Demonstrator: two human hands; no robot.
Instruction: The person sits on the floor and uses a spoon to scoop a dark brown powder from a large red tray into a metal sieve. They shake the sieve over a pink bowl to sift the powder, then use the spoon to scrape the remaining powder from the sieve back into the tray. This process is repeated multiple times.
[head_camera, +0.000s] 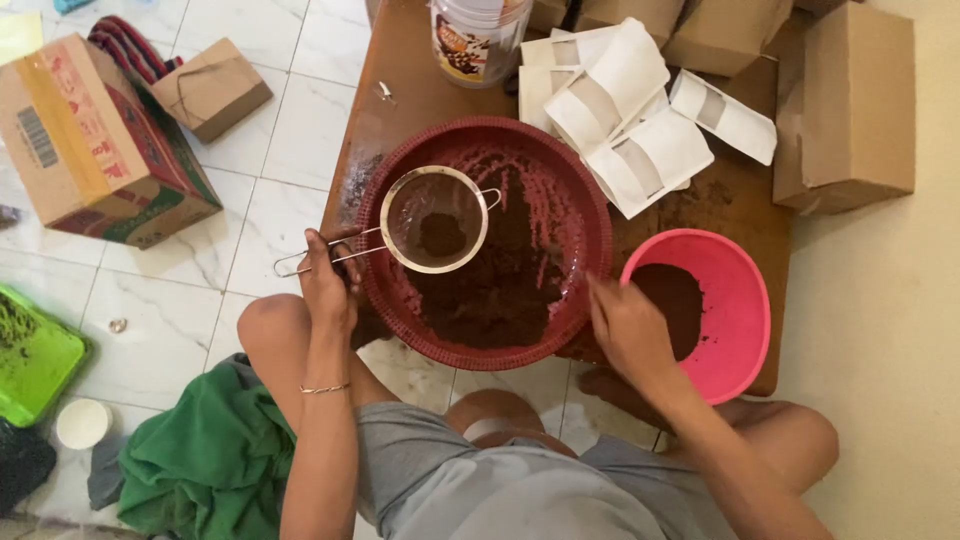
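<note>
Person sits on floor, knees up, grey shorts; green cloth (205, 460) bunched by the L thigh, w/ a small white cup (82, 422) and a green tray (35, 360) further L on the tile floor (290, 140). L hand (327, 278), thin bracelet on the wrist, is closed round the wire handle of a round metal sieve (436, 220), fingers wrapped, holding it level over the L half of a big dark-red plastic basin (487, 240). Sieve has a small clump of brown powder (440, 235) in the mesh middle; basin holds a larger pile of brown powder, mostly toward the near side, w/ dusting up the walls. R hand (628, 328) sits at the basin's near-R rim, just beside a pink bowl (715, 310); fingers curled down, looks partly closed, can't tell if it grips anything. Pink bowl has brown powder in its L part, and touches or nearly touches the basin. Both sit on a low brown wooden table (400, 90), surface dusted w/ powder. Beyond the basin: loose stack of white stand-up pouches (640, 120) w/ clear windows, overlapping, empty-looking. Far edge: clear plastic jar (478, 38), partly cut off, plus brown cardboard boxes (850, 110) along the top and R. On the floor far L: printed carton (95, 145) and a small kraft box (212, 88), well apart from the table.
</note>
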